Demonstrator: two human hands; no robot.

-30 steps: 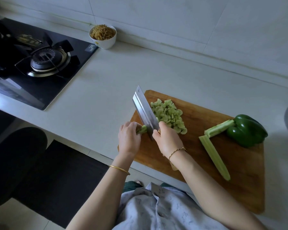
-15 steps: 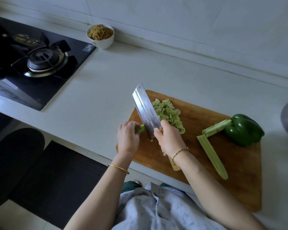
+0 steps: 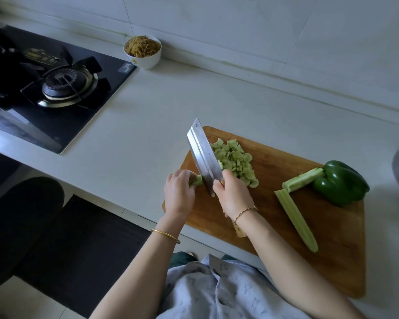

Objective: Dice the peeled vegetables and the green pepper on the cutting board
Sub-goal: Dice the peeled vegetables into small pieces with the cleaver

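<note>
Left hand [image 3: 179, 195] is pinching a peeled stub [image 3: 198, 180] at the board's [image 3: 332, 254] left end, right hand [image 3: 233, 197] is gripping the cleaver [image 3: 204, 155] just beside it, strips [image 3: 295, 217] and pepper [image 3: 340, 183] are lying toward its right end, dice [image 3: 236, 161] are piling at its far-left corner.

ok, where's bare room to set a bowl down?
Counter between stove and board is bare; so is the board's near right corner. Crowded: board's left end, left hand gripping stub, right hand gripping cleaver, dice pile; pepper and sticks far right.
</note>
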